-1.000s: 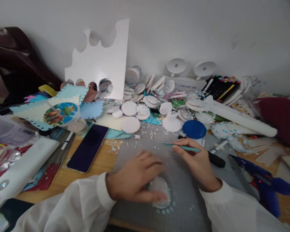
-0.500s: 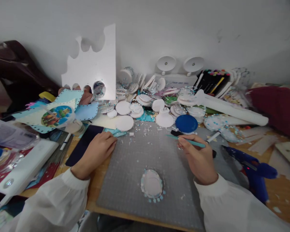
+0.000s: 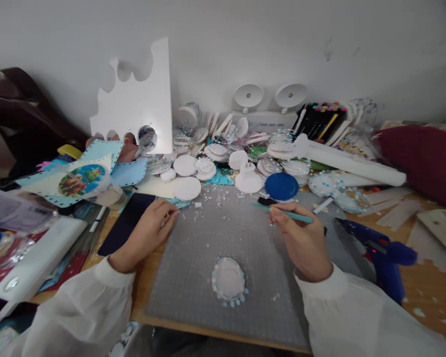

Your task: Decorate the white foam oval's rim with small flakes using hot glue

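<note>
Pinched shut in the right hand (image 3: 303, 243): a teal tool (image 3: 288, 213), lying nearly level, tip out to the left of the fingers. Below and left of that grip, alone on the grey mat (image 3: 193, 248): a white disc (image 3: 228, 277) fringed with blue chips (untouched by either hand). Curled at the mat's left edge, just beside a dark phone (image 3: 124, 228): the left hand (image 3: 148, 230); impossible to tell whether clamped on anything. Just beyond the tool: a blue lid (image 3: 281, 186), then heaps of white discs (image 3: 186, 166). Right of the grip: a blue glue gun (image 3: 379, 248) on the wooden desk (image 3: 431, 282). Farther back: markers (image 3: 319, 119), and a cut white board (image 3: 137, 109) leaning on a pale wall (image 3: 245, 34).
</note>
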`<state>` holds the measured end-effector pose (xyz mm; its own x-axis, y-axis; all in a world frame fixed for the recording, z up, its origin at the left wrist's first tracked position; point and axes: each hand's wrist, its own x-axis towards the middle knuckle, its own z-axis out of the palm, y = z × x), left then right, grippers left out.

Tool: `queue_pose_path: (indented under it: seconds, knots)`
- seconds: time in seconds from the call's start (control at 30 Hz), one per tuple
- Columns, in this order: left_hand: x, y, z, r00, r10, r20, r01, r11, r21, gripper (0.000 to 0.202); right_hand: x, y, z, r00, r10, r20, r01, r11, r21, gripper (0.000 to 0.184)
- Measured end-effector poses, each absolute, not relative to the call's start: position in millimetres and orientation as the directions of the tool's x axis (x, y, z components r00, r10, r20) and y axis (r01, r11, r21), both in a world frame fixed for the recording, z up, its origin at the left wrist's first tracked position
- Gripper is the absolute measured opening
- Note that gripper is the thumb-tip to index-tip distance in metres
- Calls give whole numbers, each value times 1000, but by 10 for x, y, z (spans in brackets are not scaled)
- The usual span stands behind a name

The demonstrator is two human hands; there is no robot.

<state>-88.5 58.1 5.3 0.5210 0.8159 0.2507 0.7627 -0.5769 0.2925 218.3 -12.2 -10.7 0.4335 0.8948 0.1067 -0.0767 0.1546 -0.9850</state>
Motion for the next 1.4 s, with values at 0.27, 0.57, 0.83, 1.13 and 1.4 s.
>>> queue_pose_path:
  seconds: [0.27, 0.57, 0.83, 1.13, 1.4]
  knots:
    - [-310, 460, 140, 407, 904, 133, 371, -297, 880, 19, 2109, -161, -95, 371, 927, 51, -147, 112, -983, 19]
    - [-128, 332, -80, 578, 809, 102, 259, -301, 918, 18, 1930, -224, -77, 212, 971, 107, 5, 109, -994, 6]
    - [-147, 289, -68, 606, 765, 217, 182, -399, 899, 13, 1850, -290, 36, 177, 950, 257, 148, 232, -961, 10]
    - [-147, 276, -63, 639, 732, 237, 181, -442, 879, 11, 1847, -313, -5, 194, 955, 224, 111, 206, -972, 9]
    - [-173, 268, -20, 639, 726, 254, 176, -459, 871, 12, 1922, -281, -90, 210, 976, 58, -195, 100, -976, 6]
